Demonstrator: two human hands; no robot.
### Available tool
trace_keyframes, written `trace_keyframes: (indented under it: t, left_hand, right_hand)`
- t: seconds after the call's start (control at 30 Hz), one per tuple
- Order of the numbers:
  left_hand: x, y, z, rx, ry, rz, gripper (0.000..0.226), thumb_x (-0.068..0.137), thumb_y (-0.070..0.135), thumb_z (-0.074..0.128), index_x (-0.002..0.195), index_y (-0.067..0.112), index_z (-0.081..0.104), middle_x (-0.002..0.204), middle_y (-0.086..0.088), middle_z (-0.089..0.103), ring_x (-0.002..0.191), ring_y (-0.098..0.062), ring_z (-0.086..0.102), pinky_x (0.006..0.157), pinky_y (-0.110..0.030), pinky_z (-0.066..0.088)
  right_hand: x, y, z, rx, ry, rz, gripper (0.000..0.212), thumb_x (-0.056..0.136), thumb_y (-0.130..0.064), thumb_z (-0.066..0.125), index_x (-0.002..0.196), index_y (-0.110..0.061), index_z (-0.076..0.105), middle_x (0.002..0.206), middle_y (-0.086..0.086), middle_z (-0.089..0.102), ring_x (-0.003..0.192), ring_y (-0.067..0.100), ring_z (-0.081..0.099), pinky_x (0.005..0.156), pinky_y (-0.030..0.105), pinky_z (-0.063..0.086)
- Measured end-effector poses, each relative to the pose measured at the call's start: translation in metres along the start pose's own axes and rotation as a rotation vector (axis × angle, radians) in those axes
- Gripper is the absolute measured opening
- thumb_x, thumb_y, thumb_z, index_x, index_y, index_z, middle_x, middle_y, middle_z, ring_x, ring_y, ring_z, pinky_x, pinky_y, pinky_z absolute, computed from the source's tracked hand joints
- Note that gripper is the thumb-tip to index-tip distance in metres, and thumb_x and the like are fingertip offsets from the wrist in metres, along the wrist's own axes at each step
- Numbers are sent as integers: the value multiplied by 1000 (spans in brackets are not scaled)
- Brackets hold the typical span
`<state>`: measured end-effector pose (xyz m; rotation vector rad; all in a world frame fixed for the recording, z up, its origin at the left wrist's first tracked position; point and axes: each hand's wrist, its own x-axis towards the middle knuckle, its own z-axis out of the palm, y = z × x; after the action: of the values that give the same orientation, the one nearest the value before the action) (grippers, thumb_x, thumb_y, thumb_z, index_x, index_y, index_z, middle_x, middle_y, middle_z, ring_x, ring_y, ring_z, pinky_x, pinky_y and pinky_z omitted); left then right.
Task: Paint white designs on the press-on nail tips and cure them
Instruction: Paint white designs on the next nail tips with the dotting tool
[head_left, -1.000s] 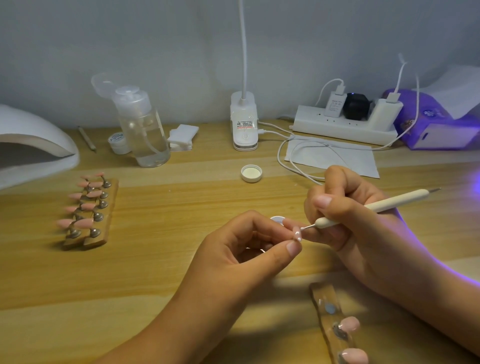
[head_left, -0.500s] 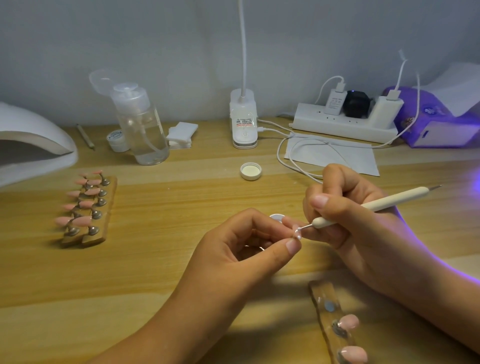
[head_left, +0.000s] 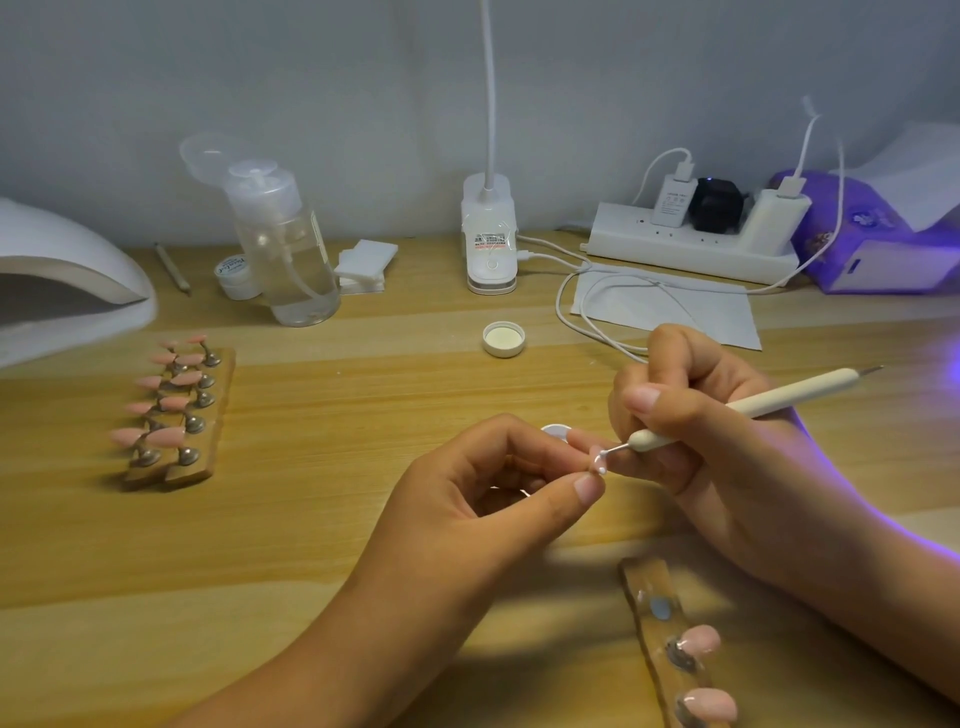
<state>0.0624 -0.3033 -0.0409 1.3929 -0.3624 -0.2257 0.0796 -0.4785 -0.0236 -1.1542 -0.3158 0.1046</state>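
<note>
While the left hand (head_left: 483, 499) pinches a pink nail tip (head_left: 597, 463) between thumb and forefinger above the middle of the wooden desk (head_left: 291, 530), the right hand (head_left: 701, 415) grips a white dotting pen (head_left: 753, 408) like a pencil, fingers curled tight round the barrel. The pen's fine metal point sits right on the tip's surface, where small white dots show! Just behind the left fingers peeks a small round white dish (head_left: 555, 430), partly hidden. Down at the near right, a wooden holder strip (head_left: 647, 577) carries 2 pink tips on studs, with 1 bare stud above them. Over on the left, a second wooden holder (head_left: 224, 364) is packed with pink tips in 2 rows, and the white curing lamp (head_left: 62, 280) sits behind it at the edge. A white cap (head_left: 503, 339) lies mid-desk; a clear pump bottle (head_left: 283, 244), a clip lamp base (head_left: 489, 234) and a power strip (head_left: 691, 249) line the back.
</note>
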Motion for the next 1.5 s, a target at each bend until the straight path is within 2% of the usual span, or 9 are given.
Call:
trace_keyframes:
  t: [0.07, 0.17, 0.27, 0.37, 0.57, 0.7, 1.07, 1.3, 1.5]
  left_hand:
    - [0, 0, 0, 5, 7, -5, 10, 74, 21, 77, 79, 15, 71, 97, -2, 75, 88, -18, 65, 76, -18, 49]
    - [0, 1, 0, 19, 24, -3, 4, 74, 20, 74, 77, 18, 72, 89, -3, 75, 79, -11, 63, 67, -12, 46]
    - [0, 2, 0, 32, 33, 2, 3, 73, 22, 74, 75, 23, 73, 81, 1, 73, 73, -4, 60, 63, -9, 43]
    - [0, 3, 0, 7, 37, 7, 5, 73, 24, 77, 76, 24, 73, 83, 7, 73, 72, 0, 61, 62, -7, 43]
    - [4, 0, -6, -134, 218, 9, 10, 70, 27, 78, 79, 30, 74, 84, 10, 72, 78, 1, 64, 67, -10, 48]
    - [5, -1, -9, -166, 290, 8, 17, 67, 40, 74, 81, 32, 73, 80, 13, 67, 78, 0, 61, 66, -14, 49]
    - [6, 0, -6, -196, 267, 18, 12, 74, 22, 70, 80, 32, 73, 84, 12, 70, 81, 0, 63, 69, -12, 49]
    - [5, 0, -7, -171, 239, 11, 11, 73, 22, 72, 80, 31, 74, 88, 11, 72, 83, 0, 66, 71, -11, 48]
    - [3, 3, -3, -78, 133, 12, 10, 72, 20, 74, 75, 29, 74, 82, 8, 73, 70, 2, 63, 63, -7, 45]
  right_hand:
    - [0, 0, -2, 10, -9, 3, 20, 76, -16, 63, 60, -20, 51, 54, -6, 49, 51, 4, 56, 66, 28, 58]
    - [2, 0, -4, 28, -4, -18, 26, 78, -23, 71, 62, -21, 51, 53, -5, 44, 49, 6, 44, 75, 35, 57]
    - [6, 1, -6, 50, 38, -39, 32, 73, -43, 78, 67, -22, 55, 52, -7, 40, 48, 7, 40, 80, 34, 55]
    - [10, 2, -12, 30, 148, -68, 18, 70, -37, 75, 70, -23, 64, 56, -6, 48, 55, 6, 50, 79, 28, 55]
    - [6, 2, -16, -578, 141, -253, 11, 88, -29, 65, 91, -21, 72, 87, -10, 71, 82, 3, 64, 75, 13, 49]
    - [1, 11, -12, -862, 3, -292, 15, 91, -33, 55, 94, -21, 63, 85, -6, 64, 79, 15, 59, 68, 23, 48]
    - [3, 15, -16, -1074, -114, -297, 14, 93, -35, 52, 92, -23, 59, 83, -10, 57, 75, 19, 53, 68, 22, 42]
    - [3, 13, -13, -968, -70, -325, 13, 92, -30, 54, 95, -21, 62, 86, -9, 62, 80, 17, 57, 71, 21, 46]
    - [2, 6, -14, -316, 149, -298, 12, 80, -20, 66, 87, -23, 57, 80, -4, 61, 79, 10, 62, 76, 22, 51]
